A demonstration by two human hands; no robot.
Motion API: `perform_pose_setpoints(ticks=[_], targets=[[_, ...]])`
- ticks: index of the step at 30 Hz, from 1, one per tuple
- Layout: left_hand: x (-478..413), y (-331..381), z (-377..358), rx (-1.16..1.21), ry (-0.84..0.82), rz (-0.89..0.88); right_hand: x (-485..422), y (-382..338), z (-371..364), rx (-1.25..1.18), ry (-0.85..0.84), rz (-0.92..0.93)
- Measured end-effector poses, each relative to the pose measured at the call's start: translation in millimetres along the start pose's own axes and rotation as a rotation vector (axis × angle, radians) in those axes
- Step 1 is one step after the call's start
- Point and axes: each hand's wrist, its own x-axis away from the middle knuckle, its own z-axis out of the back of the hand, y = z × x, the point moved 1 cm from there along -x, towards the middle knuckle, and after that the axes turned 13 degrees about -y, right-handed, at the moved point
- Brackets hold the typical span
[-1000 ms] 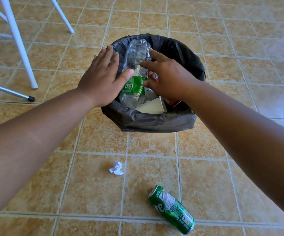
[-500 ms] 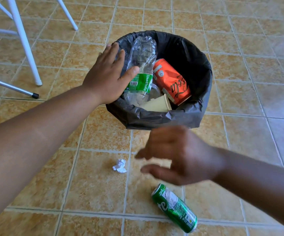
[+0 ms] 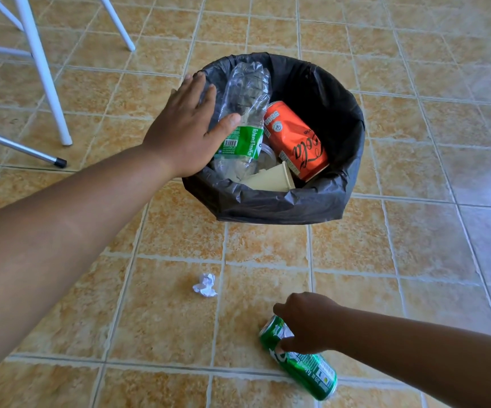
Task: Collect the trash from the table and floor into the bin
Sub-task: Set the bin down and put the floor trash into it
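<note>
A bin with a black liner [image 3: 282,207] stands on the tiled floor. Inside it lie a crushed clear bottle with a green label [image 3: 247,113], an orange can [image 3: 297,139] and a beige paper cup [image 3: 273,179]. My left hand [image 3: 182,134] lies flat on the bin's left rim, fingers apart, thumb touching the bottle. A green can [image 3: 306,369] lies on its side on the floor in front of the bin. My right hand [image 3: 309,322] is curled around its upper end. A small crumpled white paper ball [image 3: 205,285] lies on the floor to the left of the can.
White furniture legs [image 3: 44,75] stand at the upper left, and a thin metal leg with a black tip [image 3: 17,147] slants below them. Tan floor tiles surround the bin on all sides.
My right hand left the bin, came down toward me and closed around the green can on the floor. The orange can now lies uncovered in the bin. My left hand stayed on the rim.
</note>
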Motion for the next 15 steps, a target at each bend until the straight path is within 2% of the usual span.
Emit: perform_pose_setpoints(ticks=[4, 8, 11, 15], targets=[[1, 1, 1, 0.001, -0.002, -0.001, -2, 1, 1, -0.093, -0.031, 0.009], [1, 1, 1, 0.001, -0.001, 0.002, 6, 3, 24, -0.206, 0.026, 0.050], [1, 0, 1, 0.003, 0.001, -0.001, 27, 2, 60, -0.276, 0.147, 0.165], [0, 0, 0, 0.011, 0.000, -0.003, 79, -1, 121, -0.289, 0.458, 0.456]])
